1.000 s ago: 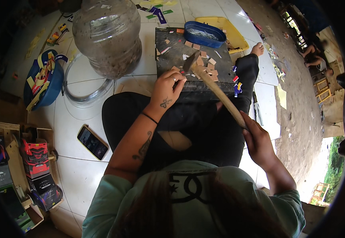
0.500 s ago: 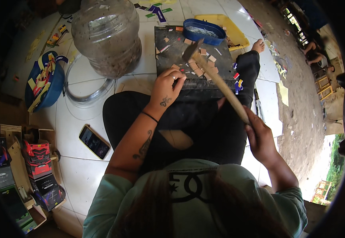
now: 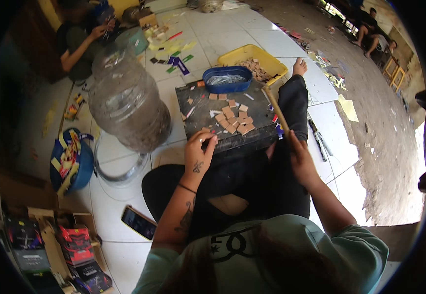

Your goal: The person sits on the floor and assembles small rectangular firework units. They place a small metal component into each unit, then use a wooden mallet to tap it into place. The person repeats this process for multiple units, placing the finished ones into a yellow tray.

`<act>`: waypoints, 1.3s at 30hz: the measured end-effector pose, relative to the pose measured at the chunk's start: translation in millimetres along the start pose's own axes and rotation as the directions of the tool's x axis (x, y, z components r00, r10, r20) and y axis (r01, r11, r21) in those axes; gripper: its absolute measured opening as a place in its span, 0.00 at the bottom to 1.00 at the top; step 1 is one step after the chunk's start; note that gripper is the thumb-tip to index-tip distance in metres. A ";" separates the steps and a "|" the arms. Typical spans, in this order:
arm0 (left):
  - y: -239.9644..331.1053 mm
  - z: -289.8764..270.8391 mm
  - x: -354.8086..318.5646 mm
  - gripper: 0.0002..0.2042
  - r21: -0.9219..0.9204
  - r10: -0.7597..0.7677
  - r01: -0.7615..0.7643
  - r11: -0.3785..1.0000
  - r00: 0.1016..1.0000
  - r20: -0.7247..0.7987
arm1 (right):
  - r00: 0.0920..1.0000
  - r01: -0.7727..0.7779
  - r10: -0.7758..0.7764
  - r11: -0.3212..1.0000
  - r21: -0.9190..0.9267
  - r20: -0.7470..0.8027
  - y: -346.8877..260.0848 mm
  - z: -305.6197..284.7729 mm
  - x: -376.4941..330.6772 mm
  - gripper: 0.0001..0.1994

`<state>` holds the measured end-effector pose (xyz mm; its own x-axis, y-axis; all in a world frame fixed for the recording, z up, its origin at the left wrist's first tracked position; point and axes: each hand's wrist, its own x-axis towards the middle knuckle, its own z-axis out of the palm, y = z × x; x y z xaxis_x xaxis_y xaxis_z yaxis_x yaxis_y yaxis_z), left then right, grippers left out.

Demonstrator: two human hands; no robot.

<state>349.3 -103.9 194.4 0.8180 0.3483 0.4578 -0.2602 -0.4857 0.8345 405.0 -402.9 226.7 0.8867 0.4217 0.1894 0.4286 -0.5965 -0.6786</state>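
My right hand (image 3: 302, 159) is wrapped around the wooden handle of a hammer (image 3: 280, 113). The handle slants up past the right edge of a dark, low work board (image 3: 262, 107); the hammer's head is hard to make out there. At the board's near left edge rests my left hand (image 3: 199, 151), fingers closed in a pinch. Whatever its fingertips hold is too small to tell. Several small flat brown wooden squares (image 3: 230, 113) lie loose on the board. Behind them, a blue oval tub (image 3: 226, 89) holds thin silvery pieces.
A yellow tray (image 3: 277, 77) of brown squares sits beyond the board. To the left stand a large clear plastic bottle (image 3: 129, 105), a wire coil (image 3: 117, 175), a blue basin (image 3: 80, 171) of strips and a phone (image 3: 138, 223). Another person (image 3: 78, 49) sits far left. Pens (image 3: 318, 139) lie right.
My view has tilted upward, bringing the other person in. The hammer has swung right, away from above the wooden squares to the board's right edge. My left hand stays by the board.
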 end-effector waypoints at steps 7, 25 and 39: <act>27.1 -0.6 11.1 0.05 -0.060 -0.075 0.076 0.995 0.997 0.028 | 0.995 0.000 0.006 0.999 -0.052 0.103 -21.5 25.1 1.1 0.34; -13.2 15.2 60.3 0.16 0.594 0.073 -0.164 0.788 0.982 0.173 | 0.891 -0.453 0.390 0.746 0.488 0.231 38.2 -9.3 305.6 0.24; -18.3 11.5 49.7 0.09 0.003 -0.144 0.144 0.990 0.989 0.020 | 0.837 0.430 -0.120 0.748 -0.506 0.534 -50.5 87.1 327.1 0.14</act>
<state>400.6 -86.9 198.3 0.8571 0.3984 0.3264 -0.1380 -0.4330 0.8908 658.3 -175.3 261.1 0.5984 0.7891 -0.1390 0.7892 -0.6104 -0.0675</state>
